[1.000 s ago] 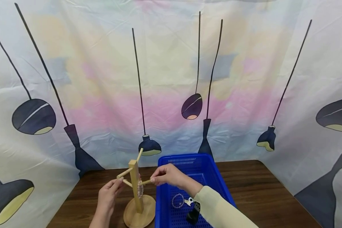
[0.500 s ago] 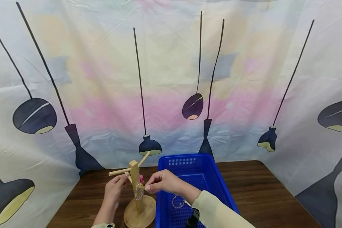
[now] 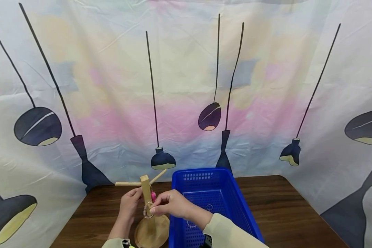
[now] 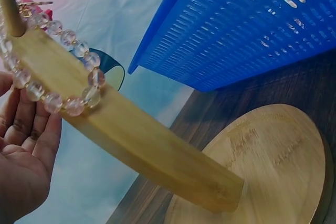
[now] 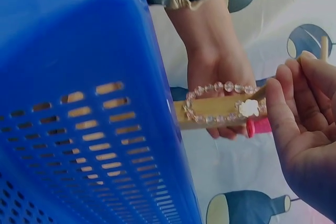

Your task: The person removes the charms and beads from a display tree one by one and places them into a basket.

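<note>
A wooden jewelry stand (image 3: 147,193) rises from a round base (image 3: 151,230), left of the blue basket. My right hand (image 3: 170,205) pinches the end of its front peg (image 5: 283,72). From that peg hangs a bracelet (image 4: 92,80) of clear pink beads, looped against the post, with a white flower charm (image 5: 249,108). At the post's left side is my left hand (image 3: 130,203), its thumb and fingertips gathered right at the wood; the peg there is hidden. Its lower fingers show curled behind the post in the left wrist view. A pink ornament (image 3: 153,196) hangs behind.
The blue perforated basket (image 3: 241,206) stands close at the right, under my right forearm. A beaded bracelet (image 3: 191,225) and a small ring-shaped piece (image 3: 209,207) lie inside it. Bare upper pegs stick out left (image 3: 128,183) and back right. A printed curtain (image 3: 186,137) hangs behind the table.
The stand's pegs have swung round: the right-hand peg now faces forward, with the bracelet. Both hands have moved with it, the right leftward and down, the left rightward. The pink ornament has become visible.
</note>
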Demonstrator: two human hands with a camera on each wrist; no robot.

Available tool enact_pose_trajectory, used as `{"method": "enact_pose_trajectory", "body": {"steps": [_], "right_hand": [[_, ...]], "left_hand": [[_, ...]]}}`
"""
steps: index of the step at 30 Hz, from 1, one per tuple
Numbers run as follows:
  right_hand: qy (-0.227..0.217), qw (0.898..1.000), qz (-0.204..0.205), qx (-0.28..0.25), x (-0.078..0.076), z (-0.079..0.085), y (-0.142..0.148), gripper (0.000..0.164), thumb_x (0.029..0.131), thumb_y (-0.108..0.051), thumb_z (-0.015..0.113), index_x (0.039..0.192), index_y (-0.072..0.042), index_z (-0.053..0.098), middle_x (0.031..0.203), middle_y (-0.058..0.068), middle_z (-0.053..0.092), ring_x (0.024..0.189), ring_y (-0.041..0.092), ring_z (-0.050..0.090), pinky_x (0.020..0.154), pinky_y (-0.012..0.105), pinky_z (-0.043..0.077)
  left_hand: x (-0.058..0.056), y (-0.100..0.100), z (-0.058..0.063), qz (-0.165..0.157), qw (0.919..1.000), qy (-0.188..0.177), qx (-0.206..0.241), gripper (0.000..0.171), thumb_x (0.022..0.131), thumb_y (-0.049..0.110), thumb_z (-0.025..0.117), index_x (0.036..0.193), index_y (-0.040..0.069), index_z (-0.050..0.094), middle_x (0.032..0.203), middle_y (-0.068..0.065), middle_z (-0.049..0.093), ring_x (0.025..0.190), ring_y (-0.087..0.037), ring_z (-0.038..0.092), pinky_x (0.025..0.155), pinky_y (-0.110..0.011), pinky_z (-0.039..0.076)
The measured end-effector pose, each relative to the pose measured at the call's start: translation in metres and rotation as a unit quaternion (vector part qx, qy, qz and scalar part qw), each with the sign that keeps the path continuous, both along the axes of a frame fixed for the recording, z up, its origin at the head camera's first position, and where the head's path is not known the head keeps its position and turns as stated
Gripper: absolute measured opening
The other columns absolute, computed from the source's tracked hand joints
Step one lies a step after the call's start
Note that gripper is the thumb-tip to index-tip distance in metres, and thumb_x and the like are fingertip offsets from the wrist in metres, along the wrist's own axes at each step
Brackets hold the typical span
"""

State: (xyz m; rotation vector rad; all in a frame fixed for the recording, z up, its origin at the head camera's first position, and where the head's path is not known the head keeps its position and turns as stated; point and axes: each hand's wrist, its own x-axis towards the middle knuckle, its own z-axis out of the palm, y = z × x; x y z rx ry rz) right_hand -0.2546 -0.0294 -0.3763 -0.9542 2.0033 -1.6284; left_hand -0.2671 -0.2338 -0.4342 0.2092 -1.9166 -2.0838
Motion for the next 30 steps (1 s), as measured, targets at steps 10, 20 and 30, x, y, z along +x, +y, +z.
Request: {"method": "enact_pose_trajectory", "body": {"steps": [10,20,30], "right_hand": [[0.012,1.0,-0.01,-0.016,0.008,-0.001,-0.01,0.018,0.095,-0.003,0.07,0.096,0.014,0.073,0.102,0.036,0.072,0.069,-0.003,0.064,0.071,0.017,0.061],[0.053,0.997,-0.048,-0.021,0.015,-0.002,-0.012,0.014,0.092,-0.004,0.074,0.092,0.01,0.076,0.095,0.031,0.074,0.068,-0.004,0.06,0.061,0.01,0.05],[0.071,0.997,-0.037,-0.018,0.017,-0.001,-0.014,0.018,0.094,-0.008,0.074,0.093,0.01,0.075,0.1,0.029,0.075,0.07,-0.008,0.06,0.063,0.01,0.049]], "left_hand": [[-0.005,0.001,0.0,-0.008,0.9995,-0.026,-0.016,0.036,0.103,0.015,0.059,0.073,0.028,0.073,0.064,0.021,0.067,0.067,0.004,0.06,0.067,-0.012,0.05],[-0.005,0.004,-0.002,-0.015,0.999,-0.039,0.011,0.033,0.103,0.014,0.058,0.076,0.026,0.073,0.064,0.018,0.069,0.064,0.001,0.061,0.063,-0.015,0.052],[-0.003,0.011,0.003,-0.021,0.9992,-0.035,-0.002,0.024,0.101,0.013,0.059,0.087,0.019,0.078,0.072,0.017,0.073,0.069,0.001,0.064,0.066,-0.015,0.054]]}}
